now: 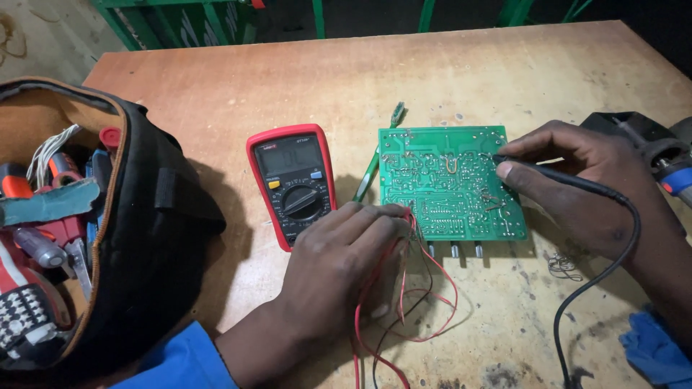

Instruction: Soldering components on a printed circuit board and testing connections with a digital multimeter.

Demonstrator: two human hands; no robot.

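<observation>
Green circuit board (450,184) lies solder side up near the middle of the worn wooden table (288,79), three small knob shafts poking from its near edge. The right hand (577,184) pinches a black probe (551,173) between thumb and fingers, its tip touching the board's right part; the probe's black lead (598,281) curls back toward the table's near edge. The left hand (342,263) rests curled at the board's near left corner, fingers closed over a bundle of red and black wires (407,302) that loop loosely on the table. Just left of the board sits a red-cased multimeter (292,184) with a grey screen, a round dial and small yellow and blue buttons. Farther left, an open black tool bag (155,238) holds assorted tools. A blue cloth (652,349) lies at the near right corner.
</observation>
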